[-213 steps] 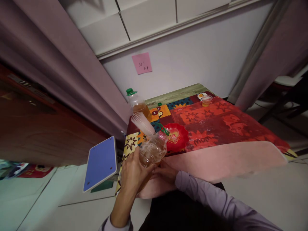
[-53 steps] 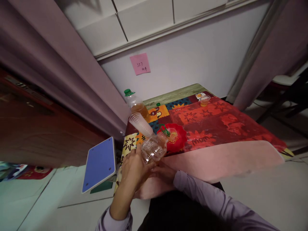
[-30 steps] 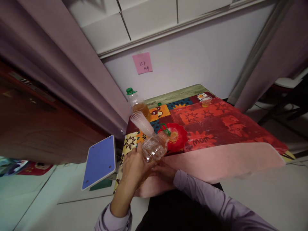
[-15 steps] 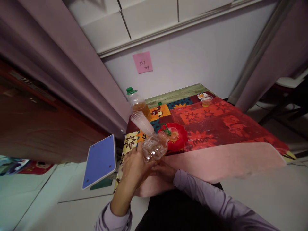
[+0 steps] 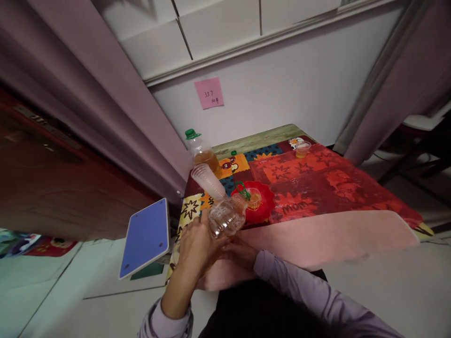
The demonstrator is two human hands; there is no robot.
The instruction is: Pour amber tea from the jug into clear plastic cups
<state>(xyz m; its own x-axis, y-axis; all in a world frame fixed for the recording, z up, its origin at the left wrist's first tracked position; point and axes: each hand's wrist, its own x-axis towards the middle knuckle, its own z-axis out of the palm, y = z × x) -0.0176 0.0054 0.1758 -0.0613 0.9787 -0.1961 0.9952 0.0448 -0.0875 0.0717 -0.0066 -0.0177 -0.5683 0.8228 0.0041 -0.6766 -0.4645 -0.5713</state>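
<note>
A clear plastic bottle (image 5: 227, 217) is tilted over, its mouth toward a plastic cup (image 5: 254, 199) with amber liquid. That cup stands in a red scalloped dish (image 5: 262, 213). My left hand (image 5: 197, 241) is wrapped round the bottle's near left side. From below, my right hand (image 5: 241, 253) grips the bottle too, its fingers partly hidden. A green handle (image 5: 242, 189) hangs at the bottle's neck. Just behind the bottle, a stack of clear plastic cups (image 5: 208, 180) leans at an angle.
A large bottle of amber liquid (image 5: 207, 159) with a green cap stands at the back left. A small green cap (image 5: 233, 152) lies near it. Another cup (image 5: 302, 149) sits at the far right. A blue board-topped stool (image 5: 145, 237) stands left of the table.
Almost nothing differs. Both hands keep the tilted bottle in the same place over the dish, and the view has shifted very slightly.
</note>
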